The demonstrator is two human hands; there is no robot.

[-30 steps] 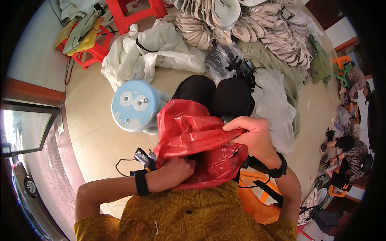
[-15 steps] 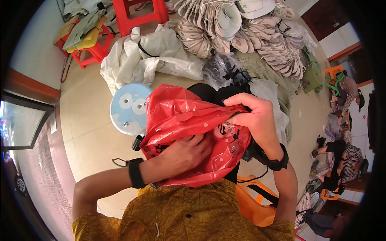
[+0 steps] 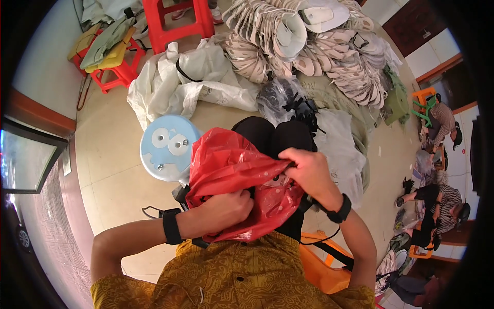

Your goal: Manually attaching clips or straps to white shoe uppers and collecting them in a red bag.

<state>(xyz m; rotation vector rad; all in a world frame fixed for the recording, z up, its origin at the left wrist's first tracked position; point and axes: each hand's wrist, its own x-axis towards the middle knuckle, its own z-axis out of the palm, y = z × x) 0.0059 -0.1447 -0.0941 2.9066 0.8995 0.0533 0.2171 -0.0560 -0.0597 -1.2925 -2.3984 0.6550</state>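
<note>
A crumpled red plastic bag (image 3: 226,159) with pale dots and dark print lies over my lap. My right hand (image 3: 310,172) pinches its gathered edge on the right, thumb and fingers together. On the near left side, my left hand (image 3: 230,210) is curled closed on the bag, fingertips tucked into its folds. Whatever the bag may contain is hidden. Both wrists wear black straps. Beyond the bag show my black-clad knees (image 3: 272,135).
A round blue stool (image 3: 167,162) stands at left. White sacks (image 3: 206,69), a clear bag of black straps (image 3: 288,100) and stacked shoe pieces (image 3: 329,51) lie ahead. Red stools (image 3: 180,26) stand farther back. An orange chair (image 3: 327,268) is beneath me. Two people (image 3: 447,206) sit at right.
My right hand has come slightly down and left with the bag's edge. My left hand's fingers have curled from a spread pose into a closed grip. More of my knees shows.
</note>
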